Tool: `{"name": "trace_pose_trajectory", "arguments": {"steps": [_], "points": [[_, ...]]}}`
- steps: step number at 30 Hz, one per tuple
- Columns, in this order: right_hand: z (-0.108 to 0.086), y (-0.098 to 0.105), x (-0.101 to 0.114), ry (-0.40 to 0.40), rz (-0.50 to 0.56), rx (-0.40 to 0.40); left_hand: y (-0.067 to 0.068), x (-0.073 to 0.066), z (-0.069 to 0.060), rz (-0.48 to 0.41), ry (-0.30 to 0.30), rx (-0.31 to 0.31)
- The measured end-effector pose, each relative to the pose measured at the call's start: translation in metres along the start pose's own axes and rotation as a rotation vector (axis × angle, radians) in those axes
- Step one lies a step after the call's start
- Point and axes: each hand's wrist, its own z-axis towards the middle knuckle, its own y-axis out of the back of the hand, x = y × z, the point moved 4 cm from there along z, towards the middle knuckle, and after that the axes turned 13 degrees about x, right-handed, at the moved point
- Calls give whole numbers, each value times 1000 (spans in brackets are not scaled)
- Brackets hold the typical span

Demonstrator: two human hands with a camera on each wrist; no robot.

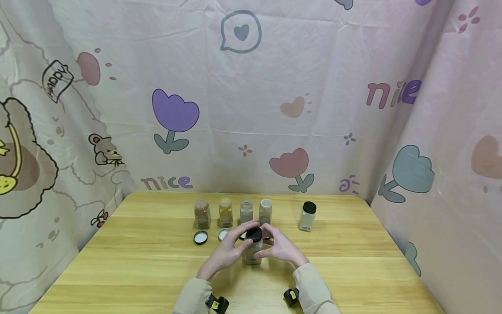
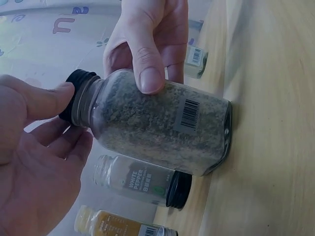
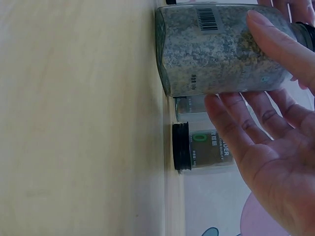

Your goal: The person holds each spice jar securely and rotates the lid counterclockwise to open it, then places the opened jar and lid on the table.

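Observation:
A clear spice jar (image 2: 152,123) filled with grey-green flakes stands upright on the table, close to the person. Its black lid (image 1: 254,234) sits on top of the neck. My left hand (image 1: 229,250) pinches the lid between thumb and fingers. Around the jar's body, my right hand (image 1: 281,247) holds it, the thumb (image 3: 275,37) lying on one face and the fingers on another. Behind both hands is a white pepper jar (image 2: 135,179) without a lid.
Lidless spice jars stand in a row at the back, including a brown one (image 1: 202,214) and a yellow one (image 1: 225,213). Black-rimmed lids (image 1: 200,237) lie before them, some partly hidden by the hands. A black-lidded jar (image 1: 307,216) stands apart at the right.

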Motion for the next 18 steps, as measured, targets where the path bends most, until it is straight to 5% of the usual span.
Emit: {"name": "trace_pose_trajectory", "arguments": {"steps": [13, 18], "points": [[-1, 1, 1, 0, 12, 11, -3, 1, 2, 110, -2, -155], [-1, 1, 2, 7, 22, 14, -4, 3, 3, 85, 37, -141]]}}
